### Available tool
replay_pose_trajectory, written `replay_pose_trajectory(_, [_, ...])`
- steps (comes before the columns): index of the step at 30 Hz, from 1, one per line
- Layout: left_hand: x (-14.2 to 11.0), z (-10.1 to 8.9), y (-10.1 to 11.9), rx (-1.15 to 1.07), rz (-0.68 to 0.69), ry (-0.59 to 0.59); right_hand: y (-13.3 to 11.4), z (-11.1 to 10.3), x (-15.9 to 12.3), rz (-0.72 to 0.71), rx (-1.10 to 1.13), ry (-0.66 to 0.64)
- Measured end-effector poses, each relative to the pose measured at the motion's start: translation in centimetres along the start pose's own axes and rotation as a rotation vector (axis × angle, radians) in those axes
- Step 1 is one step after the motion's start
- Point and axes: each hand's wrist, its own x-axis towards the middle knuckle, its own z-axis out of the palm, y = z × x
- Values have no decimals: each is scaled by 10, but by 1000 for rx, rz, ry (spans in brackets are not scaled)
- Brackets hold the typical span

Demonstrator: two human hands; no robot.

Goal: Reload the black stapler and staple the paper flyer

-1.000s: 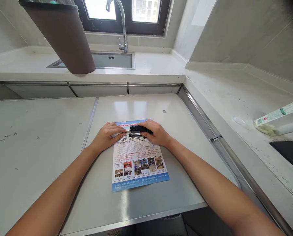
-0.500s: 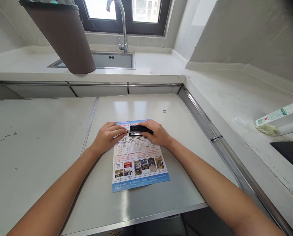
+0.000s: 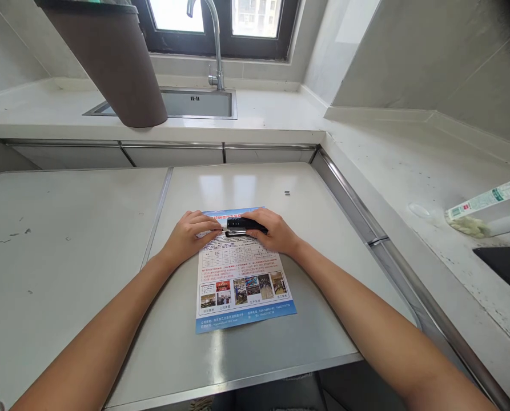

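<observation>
My right hand [image 3: 272, 229] is wrapped round a small black stapler [image 3: 237, 224] with a silver metal part along its lower side. The stapler is held over the upper half of a printed flyer [image 3: 244, 260], its front end pointing left. At that end my left hand [image 3: 191, 235] has its thumb and fingertips pinched together. A thin, shiny bit shows between those fingertips and the stapler; its kind is too small to tell. The flyer, with a blue lower band and a row of photos, lies flat on the white table [image 3: 323, 274].
Two short strips that look like staples [image 3: 286, 193] lie farther back on the table. Dark specks [image 3: 27, 231] are scattered at left. Behind stand a brown bin [image 3: 109, 63], a sink [image 3: 199, 104] and a faucet [image 3: 217, 45]. A clear plastic package [image 3: 486, 214] rests on the right counter.
Both hands and the stapler stay in nearly the same place over the flyer. The whole view has shifted very slightly.
</observation>
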Motion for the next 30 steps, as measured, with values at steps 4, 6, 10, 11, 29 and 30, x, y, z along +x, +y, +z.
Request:
replay_pose_trajectory(4, [0, 0, 0, -8, 11, 0, 0, 0, 0, 4, -5, -9])
replay_pose_trajectory(6, [0, 0, 0, -15, 15, -10, -1, 0, 1, 6, -8, -11])
replay_pose_trajectory(10, [0, 0, 0, -23, 10, -13, -1, 0, 1, -2, -11, -10])
replay_pose_trajectory(11, [0, 0, 0, -24, 8, -15, -1, 0, 1, -1, -12, -11])
replay_pose_trajectory(29, [1, 1, 0, -29, 4, -28, -2, -1, 1, -4, -15, -19])
replay_pose_trajectory(30, [1, 1, 0, -29, 5, -28, -2, -1, 1, -4, -14, -19])
